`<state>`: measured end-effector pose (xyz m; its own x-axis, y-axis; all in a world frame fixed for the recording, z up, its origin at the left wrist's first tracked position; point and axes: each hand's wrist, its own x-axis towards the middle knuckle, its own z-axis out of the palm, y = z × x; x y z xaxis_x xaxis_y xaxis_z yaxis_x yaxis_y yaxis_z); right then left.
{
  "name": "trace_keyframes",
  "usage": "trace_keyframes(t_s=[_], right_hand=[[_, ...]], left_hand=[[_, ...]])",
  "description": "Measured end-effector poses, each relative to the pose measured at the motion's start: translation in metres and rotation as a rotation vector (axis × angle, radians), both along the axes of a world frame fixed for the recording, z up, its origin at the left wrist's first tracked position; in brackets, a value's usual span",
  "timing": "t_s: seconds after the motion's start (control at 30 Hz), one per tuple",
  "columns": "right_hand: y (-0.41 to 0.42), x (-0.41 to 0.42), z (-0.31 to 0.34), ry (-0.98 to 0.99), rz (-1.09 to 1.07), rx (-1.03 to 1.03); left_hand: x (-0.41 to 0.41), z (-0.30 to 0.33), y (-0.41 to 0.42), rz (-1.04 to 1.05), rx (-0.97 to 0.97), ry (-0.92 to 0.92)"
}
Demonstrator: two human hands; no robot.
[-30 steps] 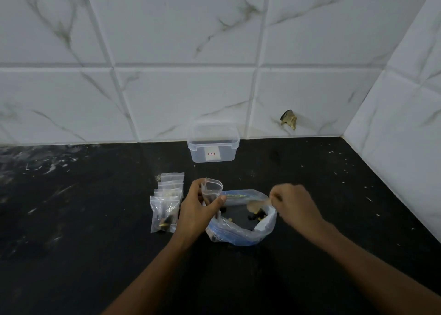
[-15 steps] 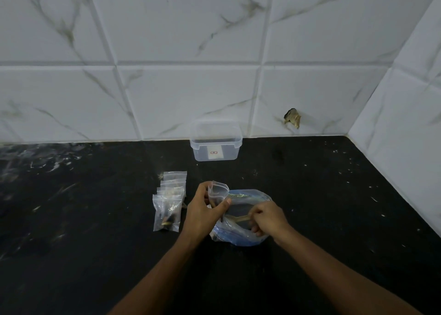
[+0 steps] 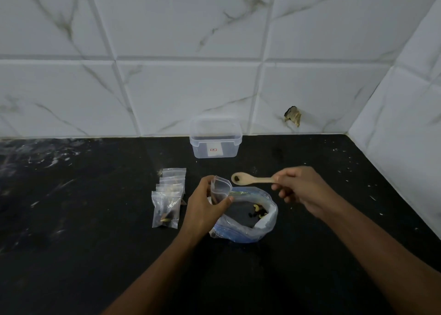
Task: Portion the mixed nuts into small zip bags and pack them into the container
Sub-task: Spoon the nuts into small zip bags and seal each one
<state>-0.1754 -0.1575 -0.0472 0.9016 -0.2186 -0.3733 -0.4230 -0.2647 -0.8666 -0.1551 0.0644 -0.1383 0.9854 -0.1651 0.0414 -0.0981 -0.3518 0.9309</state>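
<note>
Head view; left hand (image 3: 202,207) grips zip bag (image 3: 220,190); right hand (image 3: 301,190) holds spoon (image 3: 250,179) beside it

Kitchen: tiled wall (image 3: 191,95), black countertop (image 3: 71,243)

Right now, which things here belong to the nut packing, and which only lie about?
For the job:
- left hand holding small zip bag
- right hand holding wooden spoon
- big bag of nuts
- filled zip bags
- container

Just there:
- brown scrap on the wall
</note>
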Motion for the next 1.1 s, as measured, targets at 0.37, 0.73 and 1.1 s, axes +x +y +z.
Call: trace_keyframes(t_s=[0.37,0.73,1.1], right_hand=[[0.037,-0.015,-0.006,-0.783,0.503,-0.989],[0.022,-0.012,-0.007,-0.748,0.240,-0.820],[0.029,0.000,-0.094,-0.141,0.370,-0.786]], left_hand=[[0.003,0.000,-0.013,0.003,-0.051,-0.024],[0.001,0.000,-0.004,0.032,-0.083,0.014],[-0.007,-0.010,0.005,-0.001,-0.082,0.072]])
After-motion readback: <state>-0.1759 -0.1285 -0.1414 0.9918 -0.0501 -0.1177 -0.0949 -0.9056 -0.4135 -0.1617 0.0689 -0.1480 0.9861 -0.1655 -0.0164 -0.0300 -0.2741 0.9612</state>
